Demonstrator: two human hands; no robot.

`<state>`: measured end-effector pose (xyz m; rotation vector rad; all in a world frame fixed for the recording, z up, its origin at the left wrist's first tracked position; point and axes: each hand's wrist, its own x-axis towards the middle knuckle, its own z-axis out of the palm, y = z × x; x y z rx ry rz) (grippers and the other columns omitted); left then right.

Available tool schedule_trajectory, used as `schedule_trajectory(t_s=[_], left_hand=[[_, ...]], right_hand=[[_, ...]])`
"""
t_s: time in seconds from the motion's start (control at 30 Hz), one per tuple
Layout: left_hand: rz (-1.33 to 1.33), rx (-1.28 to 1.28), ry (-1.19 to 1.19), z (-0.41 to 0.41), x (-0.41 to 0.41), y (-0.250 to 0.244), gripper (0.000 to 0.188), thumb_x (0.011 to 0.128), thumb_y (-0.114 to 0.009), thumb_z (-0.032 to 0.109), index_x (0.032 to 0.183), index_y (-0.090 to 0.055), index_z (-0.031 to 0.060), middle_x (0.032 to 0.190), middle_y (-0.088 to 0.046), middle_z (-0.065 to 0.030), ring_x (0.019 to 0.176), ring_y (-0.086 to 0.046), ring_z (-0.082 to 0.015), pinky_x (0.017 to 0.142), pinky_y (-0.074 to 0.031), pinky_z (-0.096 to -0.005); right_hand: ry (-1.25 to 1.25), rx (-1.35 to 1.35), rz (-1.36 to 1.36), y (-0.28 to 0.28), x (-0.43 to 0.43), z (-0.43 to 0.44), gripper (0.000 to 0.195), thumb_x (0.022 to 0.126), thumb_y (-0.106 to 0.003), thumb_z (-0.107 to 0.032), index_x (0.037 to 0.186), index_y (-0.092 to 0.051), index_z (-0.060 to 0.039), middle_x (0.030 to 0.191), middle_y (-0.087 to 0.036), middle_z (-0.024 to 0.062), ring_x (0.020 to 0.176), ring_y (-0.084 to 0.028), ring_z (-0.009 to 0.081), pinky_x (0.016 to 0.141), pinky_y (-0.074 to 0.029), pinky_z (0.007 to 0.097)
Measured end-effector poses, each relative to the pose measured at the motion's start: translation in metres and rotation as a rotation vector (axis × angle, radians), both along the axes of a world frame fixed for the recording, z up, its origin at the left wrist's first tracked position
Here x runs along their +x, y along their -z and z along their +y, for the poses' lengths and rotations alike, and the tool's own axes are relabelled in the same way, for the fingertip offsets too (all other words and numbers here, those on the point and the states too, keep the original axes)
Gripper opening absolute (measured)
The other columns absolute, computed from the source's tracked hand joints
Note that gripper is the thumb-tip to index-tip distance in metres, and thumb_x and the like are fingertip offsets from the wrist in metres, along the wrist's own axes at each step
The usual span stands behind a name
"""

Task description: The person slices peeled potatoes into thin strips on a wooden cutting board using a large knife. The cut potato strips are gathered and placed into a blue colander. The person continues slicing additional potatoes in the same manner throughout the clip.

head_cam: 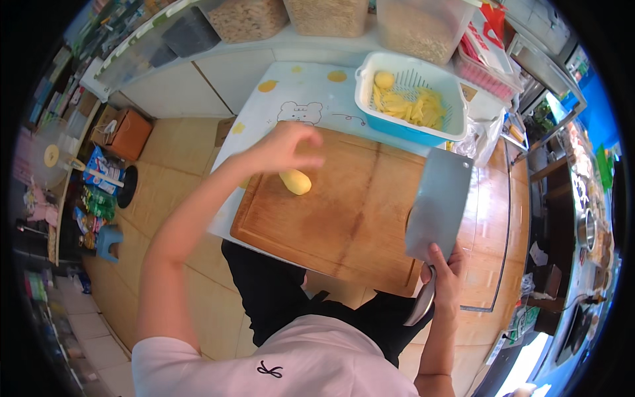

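Note:
A peeled potato (296, 182) lies near the left edge of a wooden cutting board (337, 208). Just above it is my left hand (287, 148), slightly blurred, its thumb and fingers curved apart with nothing between them. My right hand (449, 275) grips a cleaver (439, 198) at the board's right side. The cleaver's broad blade points away from me with its flat face up, and its metal handle hangs toward my lap. Beyond the board stands a white draining basket (412, 79) set in a blue basin (397, 130). It holds cut potato strips (414, 108) and one whole peeled potato (384, 80).
The board rests on a small table with a patterned cloth (253, 104). Clear bins of dry goods (325, 17) line the ledge behind. A plastic bag (481, 136) sits right of the basin. On the floor at left are a blue stool (108, 242) and a brown box (130, 134).

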<state>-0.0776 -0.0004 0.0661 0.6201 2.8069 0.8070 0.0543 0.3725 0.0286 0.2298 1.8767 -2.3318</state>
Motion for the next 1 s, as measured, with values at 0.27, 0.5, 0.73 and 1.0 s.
schedule_trajectory(t_s=[0.27,0.5,0.73,1.0], left_hand=[[0.053,0.228,0.142,0.018,0.09,0.061,0.046,0.075,-0.082,0.016,0.116,-0.063,0.0081,0.119,-0.059,-0.0088,0.113,-0.055,-0.0292,0.095,-0.049,-0.0391],[0.361,0.233,0.108,0.062,0.123,0.074,0.051,0.075,-0.082,0.014,0.121,-0.062,0.0078,0.119,-0.055,-0.0118,0.11,-0.055,-0.0315,0.093,-0.048,-0.0406],[0.441,0.323,-0.068,0.078,0.141,0.073,0.027,0.082,-0.075,0.007,0.106,-0.065,0.0031,0.103,-0.058,-0.0133,0.089,-0.059,-0.0292,0.073,-0.05,-0.0364],[0.384,0.342,-0.119,0.087,0.146,0.08,0.025,0.087,-0.071,0.005,0.11,-0.064,-0.002,0.105,-0.06,-0.0175,0.089,-0.061,-0.0333,0.074,-0.051,-0.0396]], right_hand=[[-0.183,0.141,0.008,-0.005,-0.004,-0.032,0.008,0.096,-0.06,-0.005,0.096,-0.059,0.0032,0.067,-0.056,0.0006,0.046,-0.049,0.008,0.043,-0.037,0.023],[-0.494,0.7,0.262,-0.037,-0.016,-0.033,0.01,0.09,-0.062,0.001,0.086,-0.053,0.0036,0.063,-0.052,0.0106,0.048,-0.051,0.0189,0.046,-0.038,0.0327],[-0.809,1.038,0.537,-0.068,-0.018,-0.05,0.017,0.08,-0.062,0.002,0.094,-0.052,0.0015,0.076,-0.058,0.0143,0.06,-0.061,0.0363,0.052,-0.051,0.0417],[-0.892,1.232,0.619,-0.073,-0.011,-0.053,0.016,0.079,-0.059,-0.004,0.092,-0.054,0.0038,0.071,-0.05,0.0078,0.047,-0.058,0.0186,0.037,-0.046,0.0326]])
